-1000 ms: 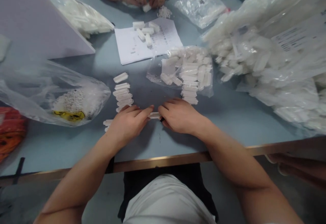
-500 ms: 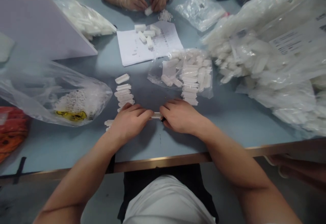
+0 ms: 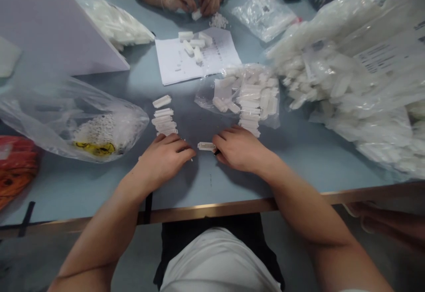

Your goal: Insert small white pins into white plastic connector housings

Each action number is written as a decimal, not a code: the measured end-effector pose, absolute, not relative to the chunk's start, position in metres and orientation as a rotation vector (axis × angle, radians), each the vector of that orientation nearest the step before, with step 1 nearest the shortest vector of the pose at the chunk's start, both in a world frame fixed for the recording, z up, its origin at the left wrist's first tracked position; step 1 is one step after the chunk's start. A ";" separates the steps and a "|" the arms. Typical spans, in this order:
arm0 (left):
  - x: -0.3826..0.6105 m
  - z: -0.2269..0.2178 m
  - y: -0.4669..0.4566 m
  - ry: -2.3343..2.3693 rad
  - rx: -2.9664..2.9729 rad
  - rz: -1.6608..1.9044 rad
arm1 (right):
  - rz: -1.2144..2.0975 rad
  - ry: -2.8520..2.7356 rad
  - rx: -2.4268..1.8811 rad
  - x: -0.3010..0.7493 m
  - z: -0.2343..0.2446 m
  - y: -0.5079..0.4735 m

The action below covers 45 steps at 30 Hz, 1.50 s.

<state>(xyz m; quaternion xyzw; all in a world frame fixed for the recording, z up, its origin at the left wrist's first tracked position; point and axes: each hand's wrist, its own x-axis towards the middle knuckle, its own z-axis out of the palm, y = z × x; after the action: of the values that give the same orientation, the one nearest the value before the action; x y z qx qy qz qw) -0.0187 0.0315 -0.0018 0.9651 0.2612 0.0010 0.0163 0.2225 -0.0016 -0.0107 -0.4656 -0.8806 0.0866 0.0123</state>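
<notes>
My right hand [image 3: 237,148] grips one end of a narrow white plastic connector housing [image 3: 206,146], which has rows of small dark holes along its face. Something dark shows by that hand's fingers. To the left, my left hand [image 3: 169,153] is apart from the housing, thumb and fingers drawn together. A tiny pale tip pokes out below its thumb, too small to name. Just beyond this hand lies a column of similar white plastic pieces [image 3: 163,118], partly hidden by its fingers. Another stack of white pieces [image 3: 249,117] sits beyond my right hand, at the mouth of a clear bag [image 3: 202,99].
Left stands a clear bag of small white parts [image 3: 141,121], beside a red-orange bundle [image 3: 16,168]. Large bags of white pieces [image 3: 348,70] fill the right. Across the table, a co-worker's hands [image 3: 195,1] hold a white piece behind printed sheets [image 3: 169,68].
My left hand has moved left, away from the housing it was touching. More of the housing's holed face now shows, still held in my right hand.
</notes>
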 end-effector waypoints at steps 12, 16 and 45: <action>-0.009 -0.005 0.028 0.752 3.038 0.030 | 0.307 -2.725 -1.444 0.223 -0.012 0.000; -0.008 -0.005 0.030 0.838 2.940 0.249 | 0.346 -2.715 -1.436 0.224 -0.013 0.000; 0.026 -0.023 0.031 0.758 2.975 0.500 | 0.308 -2.649 -1.464 0.224 -0.012 0.000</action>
<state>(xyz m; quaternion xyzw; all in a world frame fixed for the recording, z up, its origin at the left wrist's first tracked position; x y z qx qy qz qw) 0.0256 0.0306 -0.0234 0.9563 0.2438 0.1606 0.0154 0.2241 -0.0005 -0.0117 -0.4807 -0.8696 0.1011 0.0498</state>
